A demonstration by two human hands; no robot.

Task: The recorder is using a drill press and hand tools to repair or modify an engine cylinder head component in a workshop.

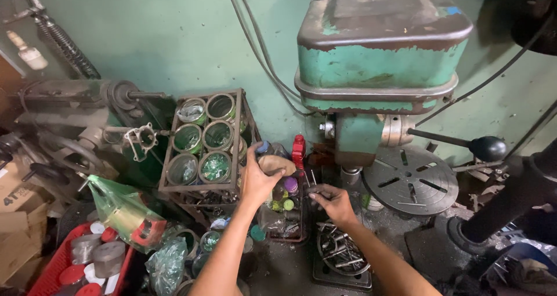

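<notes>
- Risk, left side: the left hand (259, 177) closes over a rounded tan object (277, 164), held above a crowded tray of small bottles and caps (286, 202). A slip of this grip would likely drop the object among the bottles and tip the upright red bottle (298, 150) just behind.
- Risk, right side: the right hand (332, 202) pinches a small dark metal piece (318, 189) directly below the drill press head (377, 58). The round bin of loose metal bits (342, 255) lies just beneath the wrist; sharp ends there could nick the forearm if it sinks.
- Risk, surroundings: the wire rack of jars (204, 145) stands just beside the left hand, so a sideways swing could knock it.
- Pose, left: arm extended forward, back of the hand up, fingers curled around the object.
- Pose, right: arm angled inward from the lower right, fingers narrowed to a tip pinch, knuckles towards the camera.
- Both hands work near each other over the cluttered bench (400, 238), left of the slotted drill table (411, 181).
</notes>
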